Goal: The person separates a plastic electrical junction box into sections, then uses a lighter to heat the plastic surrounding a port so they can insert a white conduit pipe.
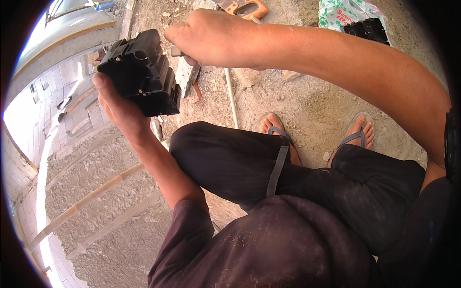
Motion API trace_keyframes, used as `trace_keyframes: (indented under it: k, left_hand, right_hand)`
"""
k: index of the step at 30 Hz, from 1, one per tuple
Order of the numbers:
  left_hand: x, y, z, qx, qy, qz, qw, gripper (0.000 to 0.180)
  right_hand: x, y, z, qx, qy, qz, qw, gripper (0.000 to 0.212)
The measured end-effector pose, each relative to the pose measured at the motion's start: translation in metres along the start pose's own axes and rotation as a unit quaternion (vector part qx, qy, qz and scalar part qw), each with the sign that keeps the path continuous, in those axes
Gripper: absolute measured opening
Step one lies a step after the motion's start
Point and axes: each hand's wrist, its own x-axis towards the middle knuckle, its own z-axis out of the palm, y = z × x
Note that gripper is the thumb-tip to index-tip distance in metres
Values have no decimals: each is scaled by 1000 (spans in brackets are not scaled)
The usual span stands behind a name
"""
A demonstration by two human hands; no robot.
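At the upper left my left hand [124,109] grips a black plastic electrical box [127,79] from below, its thumb against the near side. The box is tilted and has stepped walls and small metal screw points; it may be more than one box joined. To the right of it, my right hand [211,41] is closed in a fist, apart from the box by a small gap. A short dark piece sticks out under its fingers, and the rest of what it holds is hidden.
An orange-handled saw [249,8] lies on the dirt ground beyond my right hand. Another black box [367,31] rests by a printed plastic bag [343,14] at the upper right. A thin pale pipe [231,98] and wood scraps lie ahead. Rough plaster with a bamboo pole [86,201] is at left.
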Motion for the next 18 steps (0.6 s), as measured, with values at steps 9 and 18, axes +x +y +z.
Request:
trace_keyframes:
  k: [9,18]
  left_hand:
    - [2,-5,-9,6,20,3,1000,58]
    - [12,-15,-27,87,-18,77,993,58]
  right_hand:
    - [-4,-6,-4,-2,-12,-3,1000,53]
    - [-3,-8,-4,10,-8,-4,1000,53]
